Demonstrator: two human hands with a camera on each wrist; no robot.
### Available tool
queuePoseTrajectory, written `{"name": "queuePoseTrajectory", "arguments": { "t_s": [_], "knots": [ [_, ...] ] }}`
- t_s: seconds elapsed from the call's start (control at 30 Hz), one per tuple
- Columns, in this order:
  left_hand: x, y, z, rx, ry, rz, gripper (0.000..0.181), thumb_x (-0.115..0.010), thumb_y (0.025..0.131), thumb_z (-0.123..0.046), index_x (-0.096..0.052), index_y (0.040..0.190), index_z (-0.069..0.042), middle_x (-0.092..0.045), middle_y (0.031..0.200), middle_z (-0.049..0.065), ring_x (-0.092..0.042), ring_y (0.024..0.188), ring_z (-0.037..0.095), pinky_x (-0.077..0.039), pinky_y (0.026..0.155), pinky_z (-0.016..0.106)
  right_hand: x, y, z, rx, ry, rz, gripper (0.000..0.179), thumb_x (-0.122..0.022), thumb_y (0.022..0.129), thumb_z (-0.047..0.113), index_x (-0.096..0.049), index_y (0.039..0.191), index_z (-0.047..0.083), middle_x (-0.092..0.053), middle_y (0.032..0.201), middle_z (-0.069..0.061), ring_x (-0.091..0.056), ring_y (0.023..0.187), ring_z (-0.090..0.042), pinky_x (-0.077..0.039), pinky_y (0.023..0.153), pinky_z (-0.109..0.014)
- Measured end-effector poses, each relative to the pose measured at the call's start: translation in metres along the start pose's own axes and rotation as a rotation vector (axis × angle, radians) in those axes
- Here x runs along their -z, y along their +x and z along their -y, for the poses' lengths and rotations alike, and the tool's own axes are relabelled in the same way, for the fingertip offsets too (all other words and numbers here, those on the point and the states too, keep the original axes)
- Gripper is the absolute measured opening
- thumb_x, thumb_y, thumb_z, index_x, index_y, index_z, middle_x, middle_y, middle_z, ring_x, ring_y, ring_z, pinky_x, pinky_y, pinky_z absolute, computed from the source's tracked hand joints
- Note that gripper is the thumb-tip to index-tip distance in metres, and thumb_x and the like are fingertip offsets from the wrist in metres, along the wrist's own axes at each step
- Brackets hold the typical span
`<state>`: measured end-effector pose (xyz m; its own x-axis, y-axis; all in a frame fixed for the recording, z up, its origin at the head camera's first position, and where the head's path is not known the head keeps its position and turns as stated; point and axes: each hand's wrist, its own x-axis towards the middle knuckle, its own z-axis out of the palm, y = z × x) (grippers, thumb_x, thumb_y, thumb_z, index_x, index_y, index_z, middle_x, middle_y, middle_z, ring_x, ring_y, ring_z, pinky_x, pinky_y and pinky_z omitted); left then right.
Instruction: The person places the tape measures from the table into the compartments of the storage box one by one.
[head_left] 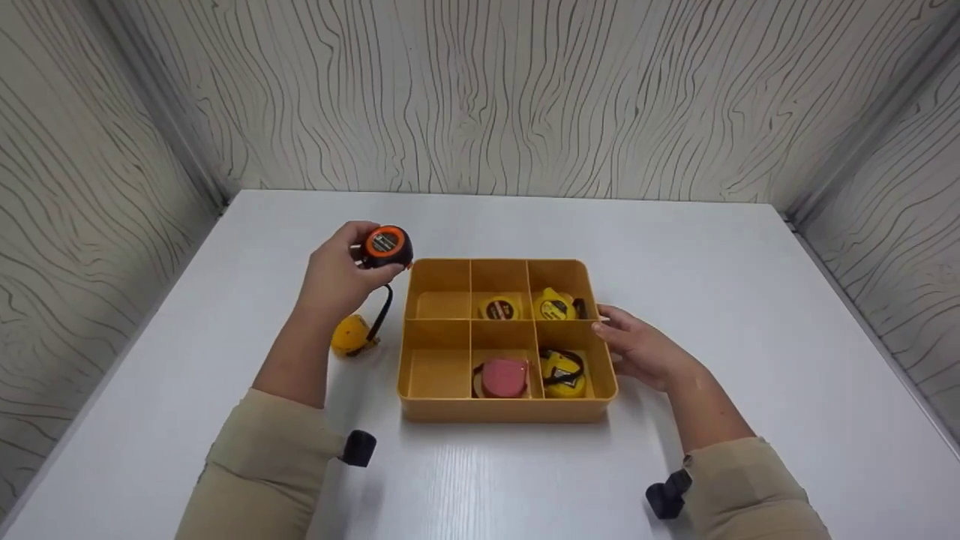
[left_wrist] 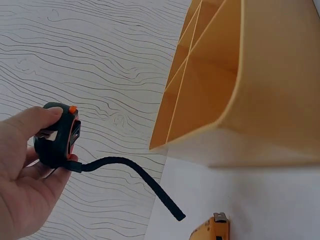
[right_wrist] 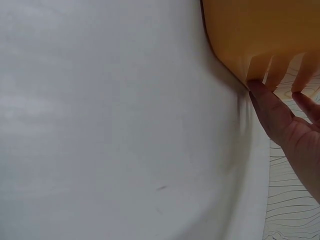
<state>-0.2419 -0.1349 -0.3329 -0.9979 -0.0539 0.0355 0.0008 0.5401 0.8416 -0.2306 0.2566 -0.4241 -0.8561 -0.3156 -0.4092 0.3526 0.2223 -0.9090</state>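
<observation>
My left hand [head_left: 337, 274] pinches a black and orange tape measure [head_left: 387, 245] between thumb and fingers, up by the far left corner of the box. In the left wrist view, a black strap [left_wrist: 135, 165] dangles from that tape measure [left_wrist: 59, 135]. Below, on the table, lies a yellow tape measure [head_left: 350, 335]. The tan divided box [head_left: 510, 410] stands to the right of it. Against the box's right wall rests my right hand [head_left: 649, 349], fingertips touching the outside; the right wrist view shows its fingers [right_wrist: 272, 107] fairly straight.
Inside the box, the back middle and back right compartments hold yellow tape measures [head_left: 500, 308]. A pink tape measure [head_left: 504, 377] lies front middle, and a yellow one with a black strap [head_left: 562, 373] front right. Wood-grain panels [head_left: 480, 97] surround the white table [head_left: 712, 255].
</observation>
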Motion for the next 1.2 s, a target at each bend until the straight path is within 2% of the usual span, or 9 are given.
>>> {"name": "queuePoseTrajectory", "arguments": {
  "t_s": [0.23, 0.47, 0.63, 0.77, 1.0, 1.2],
  "knots": [
    [-0.01, 0.004, -0.015, -0.023, -0.027, 0.005, 0.058, -0.075, 0.076, -0.02, -0.047, 0.127, -0.018, -0.051, 0.125, 0.001, -0.051, 0.114, 0.019, -0.048, 0.09, 0.034, 0.0, 0.0, 0.0, 0.001, -0.007, -0.002, 0.065, -0.053, 0.091, 0.04, -0.022, 0.145, 0.022, -0.027, 0.146, -0.012, -0.028, 0.133, -0.033, -0.039, 0.097, -0.049],
    [-0.018, 0.006, -0.026, -0.06, -0.065, 0.018, 0.059, -0.074, 0.077, -0.02, -0.047, 0.129, -0.018, -0.05, 0.126, 0.002, -0.051, 0.114, 0.018, -0.049, 0.088, 0.03, -0.001, 0.001, 0.0, -0.015, -0.002, -0.02, 0.068, -0.056, 0.088, 0.042, -0.023, 0.145, 0.022, -0.029, 0.145, -0.011, -0.032, 0.131, -0.033, -0.04, 0.096, -0.048],
    [-0.024, 0.009, -0.031, -0.061, -0.064, 0.036, 0.059, -0.074, 0.077, -0.02, -0.047, 0.129, -0.019, -0.05, 0.126, 0.001, -0.051, 0.115, 0.018, -0.047, 0.09, 0.03, -0.002, 0.0, 0.0, -0.021, -0.01, -0.027, 0.069, -0.056, 0.088, 0.042, -0.023, 0.145, 0.023, -0.028, 0.146, -0.011, -0.032, 0.131, -0.033, -0.04, 0.096, -0.048],
    [-0.029, 0.013, -0.029, -0.056, -0.044, 0.061, 0.059, -0.074, 0.077, -0.021, -0.047, 0.129, -0.019, -0.051, 0.125, 0.001, -0.051, 0.115, 0.018, -0.047, 0.091, 0.031, -0.002, 0.0, 0.0, -0.015, 0.0, -0.018, 0.068, -0.055, 0.089, 0.041, -0.023, 0.145, 0.022, -0.027, 0.146, -0.012, -0.031, 0.131, -0.034, -0.04, 0.096, -0.048],
    [-0.036, 0.024, -0.016, -0.035, -0.042, 0.124, 0.057, -0.075, 0.075, -0.02, -0.05, 0.127, -0.02, -0.055, 0.123, 0.0, -0.05, 0.114, 0.016, -0.045, 0.093, 0.032, -0.002, 0.001, 0.0, -0.02, -0.001, -0.026, 0.066, -0.055, 0.089, 0.04, -0.023, 0.145, 0.023, -0.029, 0.145, -0.01, -0.033, 0.13, -0.033, -0.04, 0.096, -0.047],
    [-0.038, 0.028, -0.011, -0.025, -0.032, 0.17, 0.053, -0.076, 0.075, -0.018, -0.053, 0.123, -0.021, -0.055, 0.121, 0.001, -0.049, 0.114, 0.017, -0.044, 0.095, 0.034, -0.001, -0.001, 0.0, -0.016, 0.004, -0.026, 0.063, -0.054, 0.091, 0.038, -0.025, 0.144, 0.022, -0.03, 0.145, -0.011, -0.033, 0.13, -0.033, -0.042, 0.095, -0.047]
  ]
}}
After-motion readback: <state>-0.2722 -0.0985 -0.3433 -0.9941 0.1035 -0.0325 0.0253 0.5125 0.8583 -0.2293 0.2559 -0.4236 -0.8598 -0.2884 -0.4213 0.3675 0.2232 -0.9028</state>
